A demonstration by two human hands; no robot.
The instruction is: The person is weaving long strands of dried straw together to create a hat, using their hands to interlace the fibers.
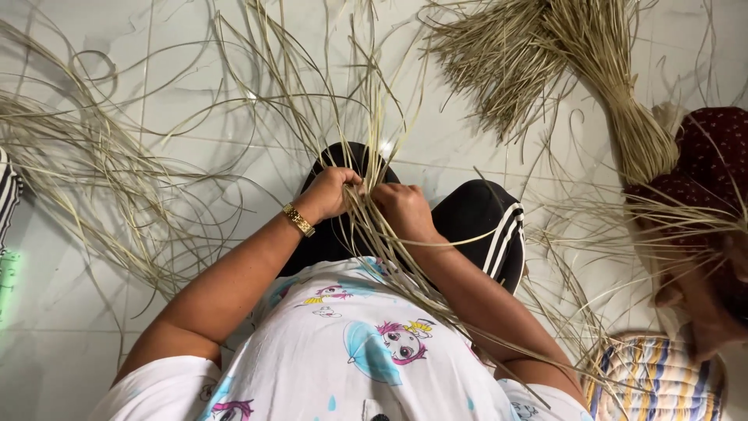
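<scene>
Material: pale dried straw strands (366,168), long and flat, gathered at centre over the lap and fanning to the far side.
Left hand (331,191): grip clamped on the gathered strands from the left; gold wristband (298,220) on the wrist.
Right hand (401,209): grip clamped on the same strands from the right, just beside the left hand, knuckles up.
Position of strands: held between both hands above the black trousers (475,214) with white side stripes; tails running near-right across the printed white shirt (351,343).
Loose stock, left: tangled heap of straw (101,179) spread over the pale tiled floor (62,327).
Loose stock, far right: tied bundle of straw (623,117), bound end pointing near, splayed end far.
Far-right edge: another person in dark red dotted cloth (713,152), partly hidden behind strands.
Near right: striped cushion (662,382) on the floor.
Handling note (judgement): keep both grips close together and tension even; hold flat strands untwisted; draw one strand at a time to avoid snagging the loose fan; keep trailing tails off the lap tangle.
Unclear: exact crossing of strands under the fingers, hidden by the hands.
</scene>
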